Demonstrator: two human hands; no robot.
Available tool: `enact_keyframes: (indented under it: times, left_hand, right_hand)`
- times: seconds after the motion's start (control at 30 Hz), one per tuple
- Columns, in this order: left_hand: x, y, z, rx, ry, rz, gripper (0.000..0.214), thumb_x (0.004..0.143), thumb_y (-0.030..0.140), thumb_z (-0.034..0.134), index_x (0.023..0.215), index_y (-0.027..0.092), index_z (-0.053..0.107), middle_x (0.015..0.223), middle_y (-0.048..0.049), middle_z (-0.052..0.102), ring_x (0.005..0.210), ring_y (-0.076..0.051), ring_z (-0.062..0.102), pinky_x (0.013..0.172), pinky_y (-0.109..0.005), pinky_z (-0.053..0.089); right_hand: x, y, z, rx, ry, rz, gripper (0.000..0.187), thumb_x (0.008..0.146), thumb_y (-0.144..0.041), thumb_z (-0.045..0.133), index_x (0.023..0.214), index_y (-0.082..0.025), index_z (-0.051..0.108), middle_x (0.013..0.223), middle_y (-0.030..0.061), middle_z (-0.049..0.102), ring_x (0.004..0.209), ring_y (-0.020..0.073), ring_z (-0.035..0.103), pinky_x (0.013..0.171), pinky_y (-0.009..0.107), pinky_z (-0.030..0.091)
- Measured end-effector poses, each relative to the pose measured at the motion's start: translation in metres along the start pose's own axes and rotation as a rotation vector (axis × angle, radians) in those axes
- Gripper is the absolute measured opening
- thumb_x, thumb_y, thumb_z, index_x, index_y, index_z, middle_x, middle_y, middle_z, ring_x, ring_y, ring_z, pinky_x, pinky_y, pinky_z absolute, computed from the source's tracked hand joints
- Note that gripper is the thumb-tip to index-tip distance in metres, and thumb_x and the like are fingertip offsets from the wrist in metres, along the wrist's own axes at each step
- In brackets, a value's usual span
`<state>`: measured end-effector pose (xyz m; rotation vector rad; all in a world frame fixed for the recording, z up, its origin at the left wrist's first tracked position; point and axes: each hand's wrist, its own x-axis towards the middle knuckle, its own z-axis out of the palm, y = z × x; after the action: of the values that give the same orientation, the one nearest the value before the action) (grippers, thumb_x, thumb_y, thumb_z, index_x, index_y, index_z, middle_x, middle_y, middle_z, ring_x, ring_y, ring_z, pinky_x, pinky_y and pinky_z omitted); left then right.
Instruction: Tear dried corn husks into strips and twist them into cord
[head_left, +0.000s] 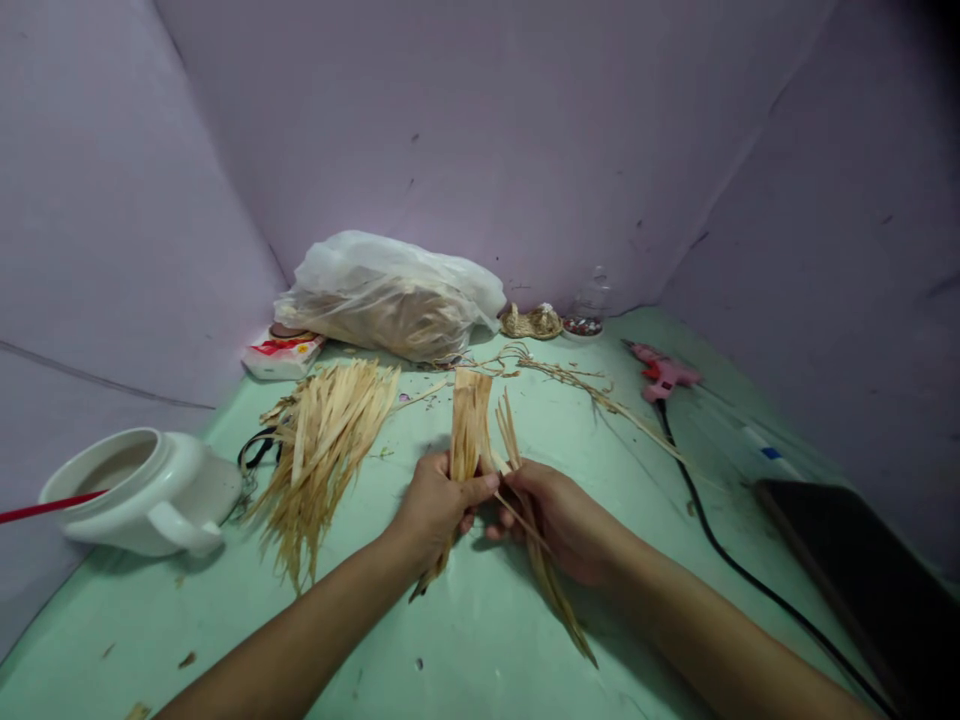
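Observation:
My left hand is closed round a bundle of dried straw-coloured leaf strips that stands up from the fist and trails out below it. My right hand is closed on a thinner bunch of strips that runs from above the fingers down toward me. The two hands touch at the fingertips over the pale green tabletop. A loose pile of the same strips lies just left of my left hand.
A clear plastic bag of dried husks sits at the back. A white pot with a red stick lies far left. A pink glue gun and its black cord run along the right, next to a dark flat object. Purple walls surround the table.

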<state>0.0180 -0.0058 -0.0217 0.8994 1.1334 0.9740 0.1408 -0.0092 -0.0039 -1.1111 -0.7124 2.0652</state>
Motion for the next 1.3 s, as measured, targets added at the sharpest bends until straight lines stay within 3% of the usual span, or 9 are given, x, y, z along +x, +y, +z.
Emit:
enact_keyframes:
  times: [0.1, 0.23, 0.33, 0.43, 0.57, 0.67, 0.9, 1.07, 1.3]
  left_hand:
    - [-0.001, 0.001, -0.001, 0.006, -0.004, 0.0, 0.027, 0.054, 0.03, 0.072, 0.066, 0.013, 0.055, 0.046, 0.0039, 0.05, 0.032, -0.003, 0.033, 0.031, -0.017, 0.022]
    - [-0.001, 0.003, -0.004, -0.098, -0.025, -0.024, 0.034, 0.06, 0.04, 0.069, 0.078, 0.014, 0.057, 0.054, 0.004, 0.05, 0.038, -0.004, 0.037, 0.033, -0.016, 0.023]
    - [-0.003, 0.007, -0.005, -0.23, -0.076, -0.083, 0.038, 0.07, 0.048, 0.056, 0.085, 0.013, 0.058, 0.07, -0.0024, 0.057, 0.043, -0.005, 0.043, 0.034, -0.017, 0.024]
    - [-0.004, 0.009, -0.003, -0.285, -0.065, -0.15, 0.03, 0.076, 0.038, 0.049, 0.083, 0.011, 0.059, 0.068, -0.004, 0.058, 0.043, -0.007, 0.045, 0.037, -0.018, 0.026]
    - [-0.003, 0.006, 0.001, -0.272, 0.028, -0.104, 0.015, 0.069, 0.023, 0.057, 0.078, 0.011, 0.058, 0.061, -0.0025, 0.059, 0.049, -0.009, 0.051, 0.048, -0.02, 0.039]
    - [-0.002, 0.004, 0.003, -0.267, -0.003, -0.077, 0.022, 0.065, 0.021, 0.063, 0.085, 0.011, 0.059, 0.064, -0.0019, 0.06, 0.055, -0.011, 0.054, 0.056, -0.022, 0.044]
    - [-0.006, 0.003, 0.001, -0.097, -0.056, -0.097, 0.043, 0.063, 0.043, 0.068, 0.094, 0.013, 0.058, 0.067, -0.0021, 0.057, 0.054, -0.013, 0.053, 0.042, -0.023, 0.043]
    - [-0.007, 0.001, 0.002, -0.005, -0.048, -0.083, 0.045, 0.06, 0.041, 0.072, 0.089, 0.011, 0.057, 0.059, 0.0005, 0.053, 0.044, -0.009, 0.046, 0.039, -0.021, 0.038]
    - [-0.002, 0.002, 0.0, -0.312, 0.053, -0.079, 0.032, 0.06, 0.024, 0.069, 0.086, 0.009, 0.058, 0.061, -0.0028, 0.061, 0.057, -0.015, 0.057, 0.059, -0.027, 0.045]
  right_hand:
    - [0.001, -0.002, -0.007, 0.106, 0.033, 0.066, 0.002, 0.066, -0.016, 0.047, 0.066, -0.014, 0.048, 0.05, -0.0054, 0.036, 0.037, 0.0025, 0.022, 0.033, 0.012, 0.026]
    - [0.003, -0.01, -0.019, 0.226, 0.039, 0.01, 0.026, 0.064, -0.024, 0.06, 0.06, -0.018, 0.035, 0.048, -0.01, 0.021, 0.039, 0.0015, 0.01, 0.032, 0.012, 0.006]
    - [0.003, -0.012, -0.022, 0.202, 0.088, -0.121, 0.031, 0.056, -0.017, 0.069, 0.067, -0.019, 0.04, 0.046, -0.0125, 0.017, 0.04, 0.0013, 0.007, 0.033, 0.012, 0.005]
    - [0.004, -0.01, -0.021, 0.178, 0.119, -0.139, 0.031, 0.058, -0.02, 0.069, 0.067, -0.019, 0.039, 0.044, -0.0133, 0.014, 0.04, 0.0017, 0.004, 0.033, 0.014, 0.003]
    - [0.003, -0.005, -0.016, 0.137, 0.093, -0.157, 0.04, 0.059, -0.03, 0.073, 0.063, -0.019, 0.034, 0.045, -0.013, 0.016, 0.04, 0.0012, 0.006, 0.034, 0.014, 0.004]
    - [0.003, -0.001, -0.014, 0.075, 0.093, -0.163, 0.039, 0.057, -0.034, 0.075, 0.066, -0.018, 0.04, 0.045, -0.0122, 0.022, 0.038, 0.0004, 0.011, 0.034, 0.014, 0.005]
    - [0.005, 0.004, -0.013, -0.032, 0.123, -0.178, 0.031, 0.059, -0.03, 0.072, 0.065, -0.017, 0.045, 0.043, -0.0087, 0.036, 0.035, 0.001, 0.023, 0.033, 0.015, 0.009]
    - [0.004, 0.007, -0.011, -0.168, 0.086, -0.183, 0.025, 0.063, -0.032, 0.068, 0.069, -0.015, 0.05, 0.045, -0.0035, 0.047, 0.036, 0.003, 0.03, 0.034, 0.016, 0.012]
    - [0.008, 0.006, -0.019, 0.005, 0.078, -0.152, 0.028, 0.063, -0.026, 0.065, 0.068, -0.019, 0.038, 0.046, -0.0124, 0.019, 0.039, 0.0019, 0.012, 0.036, 0.015, 0.006]
